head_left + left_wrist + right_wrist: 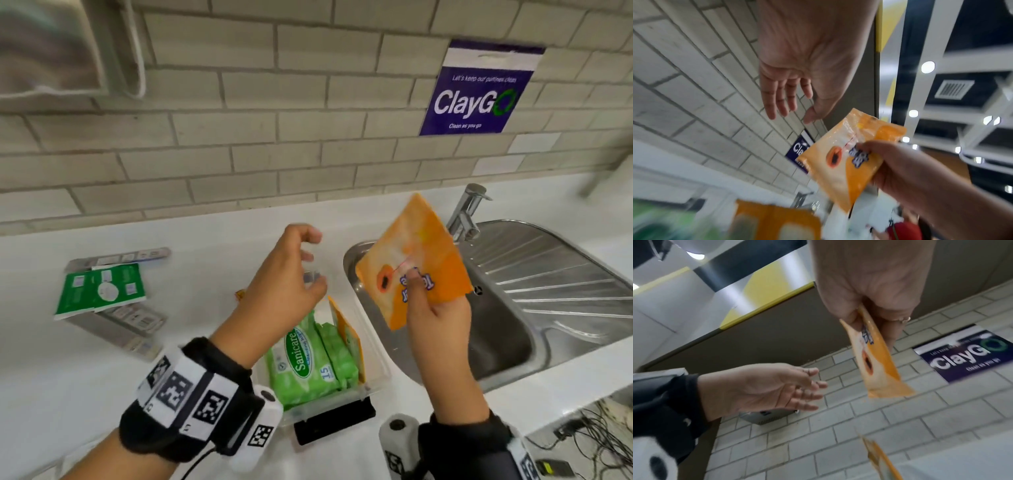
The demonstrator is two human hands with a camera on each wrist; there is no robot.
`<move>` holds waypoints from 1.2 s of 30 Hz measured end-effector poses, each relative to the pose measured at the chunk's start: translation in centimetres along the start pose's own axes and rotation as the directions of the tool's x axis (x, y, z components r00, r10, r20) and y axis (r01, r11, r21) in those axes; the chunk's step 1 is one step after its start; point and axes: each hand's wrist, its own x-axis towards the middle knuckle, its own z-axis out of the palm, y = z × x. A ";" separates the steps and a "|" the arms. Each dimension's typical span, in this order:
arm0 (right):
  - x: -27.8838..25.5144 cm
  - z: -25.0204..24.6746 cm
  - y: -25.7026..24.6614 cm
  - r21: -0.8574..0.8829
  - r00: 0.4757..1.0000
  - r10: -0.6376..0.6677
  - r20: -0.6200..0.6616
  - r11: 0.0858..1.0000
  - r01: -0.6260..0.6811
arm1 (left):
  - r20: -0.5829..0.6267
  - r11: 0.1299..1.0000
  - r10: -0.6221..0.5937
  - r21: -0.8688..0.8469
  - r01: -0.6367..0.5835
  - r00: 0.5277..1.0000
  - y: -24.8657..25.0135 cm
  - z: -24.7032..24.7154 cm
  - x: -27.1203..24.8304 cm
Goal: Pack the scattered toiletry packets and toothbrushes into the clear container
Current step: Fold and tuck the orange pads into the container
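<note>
My right hand (423, 294) pinches an orange packet (416, 253) with a papaya picture, holding it up above the sink's left edge; the same orange packet (849, 159) (877, 360) shows in both wrist views. My left hand (291, 270) hovers above the clear container (376, 349) with loosely spread fingers (777, 97) and holds nothing. Inside the container lie green Sanicare wipe packs (308, 356) and another orange packet (347, 335) standing on edge. To the left on the counter lie green sachets (101, 291) over boxed toothbrushes (126, 325).
A steel sink (496, 308) with a tap (467, 209) and drainboard lies to the right. A black flat object (334, 423) sits at the container's near edge. A purple ClayGo sign (479, 92) hangs on the tiled wall. Cables (596, 442) lie at the lower right.
</note>
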 end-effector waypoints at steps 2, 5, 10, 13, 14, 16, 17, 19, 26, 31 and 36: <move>-0.3 0.4 1.0 0.063 0.997 0.072 -0.010 0.995 -0.071 | 0.122 0.988 0.032 0.149 -0.051 0.992 -1.4 1.5 -1.1; -1.1 1.8 3.9 0.005 0.985 0.153 0.086 0.988 -0.154 | 0.445 0.930 0.111 0.269 -0.251 0.889 -2.5 4.0 -2.8; -3.0 2.9 6.6 -0.227 0.909 0.214 0.358 0.964 -0.138 | 0.564 0.910 0.106 0.277 -0.308 0.819 -2.7 5.7 -4.0; -3.4 1.6 5.8 -0.187 0.881 0.218 0.421 0.971 -0.151 | 0.579 0.877 0.208 0.246 -0.412 0.789 -2.4 5.8 -5.0; -3.3 1.1 5.4 -0.177 0.870 0.222 0.439 0.971 -0.159 | 0.580 0.870 0.238 0.228 -0.436 0.779 -2.3 5.9 -5.3; -2.9 0.5 4.5 -0.210 0.820 0.263 0.508 0.961 -0.179 | 0.581 0.865 0.252 0.223 -0.450 0.774 -2.3 6.2 -5.6; -2.6 0.4 4.1 -0.238 0.784 0.301 0.542 0.950 -0.201 | 0.580 0.871 0.240 0.226 -0.436 0.779 -2.3 6.4 -5.6; -2.1 1.2 3.8 -0.323 0.717 0.387 0.580 0.917 -0.233 | 0.569 0.897 0.211 0.211 -0.389 0.795 -2.6 6.4 -5.5; -1.2 4.2 4.2 -0.517 0.587 0.528 0.614 0.831 -0.206 | 0.569 0.915 0.161 0.220 -0.337 0.807 -3.4 5.2 -6.2; -1.5 3.9 4.3 -0.497 0.652 0.469 0.595 0.853 -0.160 | 0.573 0.911 0.164 0.223 -0.346 0.803 -3.0 5.0 -6.4; -1.0 4.6 4.8 -0.614 0.543 0.592 0.596 0.772 -0.166 | 0.581 0.933 0.148 0.187 -0.309 0.800 -3.1 4.8 -6.8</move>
